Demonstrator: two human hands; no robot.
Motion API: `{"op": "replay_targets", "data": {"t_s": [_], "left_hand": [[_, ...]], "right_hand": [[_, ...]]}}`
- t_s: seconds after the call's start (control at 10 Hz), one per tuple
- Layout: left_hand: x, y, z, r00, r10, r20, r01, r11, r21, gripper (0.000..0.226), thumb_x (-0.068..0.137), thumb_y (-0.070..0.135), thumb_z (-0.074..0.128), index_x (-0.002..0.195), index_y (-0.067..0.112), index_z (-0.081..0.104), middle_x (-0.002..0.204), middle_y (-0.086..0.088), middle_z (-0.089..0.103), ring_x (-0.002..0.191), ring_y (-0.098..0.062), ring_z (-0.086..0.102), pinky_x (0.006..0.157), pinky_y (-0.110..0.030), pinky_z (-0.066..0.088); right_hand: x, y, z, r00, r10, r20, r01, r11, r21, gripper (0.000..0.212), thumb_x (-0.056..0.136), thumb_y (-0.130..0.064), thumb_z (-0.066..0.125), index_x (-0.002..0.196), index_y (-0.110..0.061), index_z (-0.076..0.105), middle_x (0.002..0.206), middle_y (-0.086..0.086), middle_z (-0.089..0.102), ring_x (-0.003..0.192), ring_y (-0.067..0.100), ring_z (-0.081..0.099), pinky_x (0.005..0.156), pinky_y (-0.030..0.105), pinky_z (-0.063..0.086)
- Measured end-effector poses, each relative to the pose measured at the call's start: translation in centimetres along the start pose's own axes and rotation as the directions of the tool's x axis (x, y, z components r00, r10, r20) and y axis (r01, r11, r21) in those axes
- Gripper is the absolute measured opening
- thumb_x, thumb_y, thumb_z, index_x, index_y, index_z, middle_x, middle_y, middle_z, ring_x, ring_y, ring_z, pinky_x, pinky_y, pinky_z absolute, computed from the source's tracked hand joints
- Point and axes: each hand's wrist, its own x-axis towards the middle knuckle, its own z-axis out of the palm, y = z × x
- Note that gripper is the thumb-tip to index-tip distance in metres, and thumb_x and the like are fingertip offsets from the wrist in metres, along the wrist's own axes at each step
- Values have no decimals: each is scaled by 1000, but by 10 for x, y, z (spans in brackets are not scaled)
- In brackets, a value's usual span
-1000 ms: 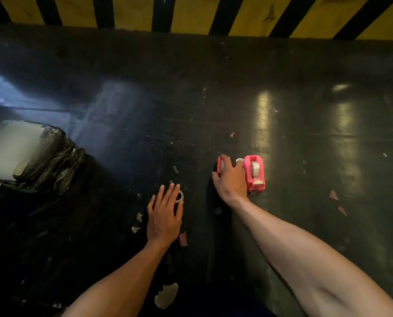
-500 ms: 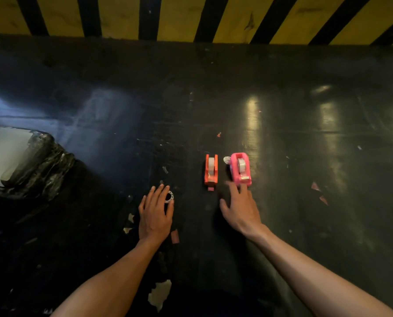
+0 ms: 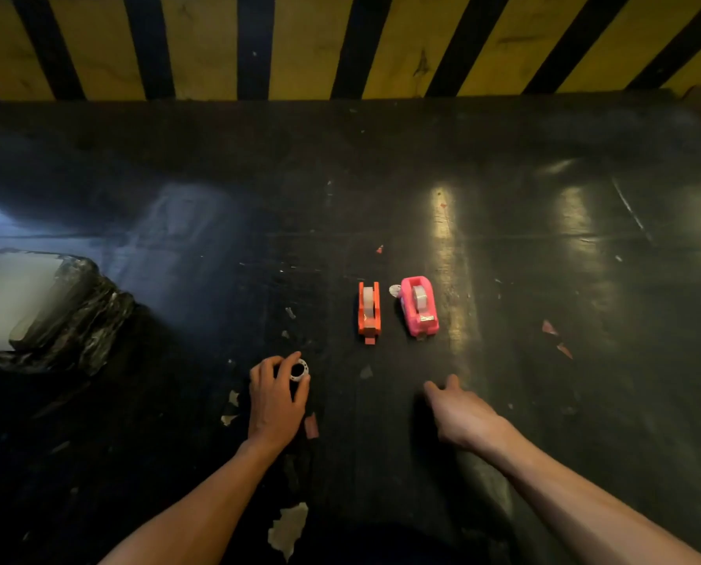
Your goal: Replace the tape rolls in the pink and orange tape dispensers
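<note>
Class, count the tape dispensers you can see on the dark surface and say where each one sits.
2. The orange dispenser stands left of the pink dispenser, side by side but apart, beyond both hands. None seems hidden.

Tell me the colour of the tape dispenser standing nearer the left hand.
Orange: the orange tape dispenser, left of the pink tape dispenser, clearest in the head view.

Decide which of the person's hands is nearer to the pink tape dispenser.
The right. The right hand lies just below the pink tape dispenser, empty and apart from it. The left hand is farther off, down and to the left, past the orange tape dispenser, fingers around a small ring.
</note>
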Motion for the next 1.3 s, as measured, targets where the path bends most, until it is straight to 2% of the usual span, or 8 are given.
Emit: {"op": "replay_targets", "data": {"t_s": [0.2,0.4,0.5,0.7,0.9,1.0,1.2,1.3], "left_hand": [[9,3,-7,999,3,-33,-3,1000,0,50,92,31,65,140,27,52,129,0,53,120,-18,46,101,-37,44],[49,8,-25,999,-37,-39,37,999,5,55,95,28,63,147,27,46,135,3,52,121,-16,49,102,-35,43],[69,8,-33,998,-43,-36,44,999,22,55,95,26,63,147,27,44,137,3,52,122,-16,50,102,-34,42],[88,5,-37,999,-51,3,50,993,107,56,96,28,60,148,29,41,138,4,51,120,-13,49,101,-31,44],[97,6,-32,999,-52,12,50,987,151,53,98,32,57,148,30,41,139,4,50,122,-14,47,101,-33,45],[101,9,-32,998,-68,16,65,988,142,53,98,33,57,149,30,40,140,4,49,122,-15,47,101,-34,44],[96,13,-36,997,-80,16,78,993,83,67,97,33,58,155,30,26,144,0,43,125,-16,46,103,-34,44],[66,22,-41,984,-180,1,180,981,-67,68,95,26,61,155,25,27,147,-3,39,130,-20,44,106,-36,43]], "right_hand": [[23,-54,-3,954,-258,-154,280,949,144,38,94,-28,61,131,-25,52,129,6,46,109,26,60,92,40,54],[65,-110,-17,859,-405,-312,466,871,152,50,95,-19,59,142,-27,44,134,4,43,116,21,55,93,37,55],[89,-131,-30,841,-404,-360,478,867,144,51,94,-15,62,141,-23,45,134,6,43,117,23,55,93,37,56],[132,-144,-45,872,-325,-366,395,908,136,49,96,-14,60,142,-17,45,144,14,37,126,29,49,97,41,54],[143,-145,-42,888,-266,-376,340,929,146,50,94,-15,63,141,-17,46,141,12,39,124,26,51,97,38,54],[144,-146,-41,894,-242,-378,320,934,158,53,92,-15,66,142,-17,45,142,12,39,126,27,49,95,39,55],[123,-150,-49,919,-232,-320,309,926,216,73,92,-10,64,153,-19,25,155,15,26,138,33,39,104,44,50],[91,-144,-40,917,-255,-308,350,883,312,73,92,-11,63,153,-23,24,156,11,27,136,27,43,105,40,49]]}}
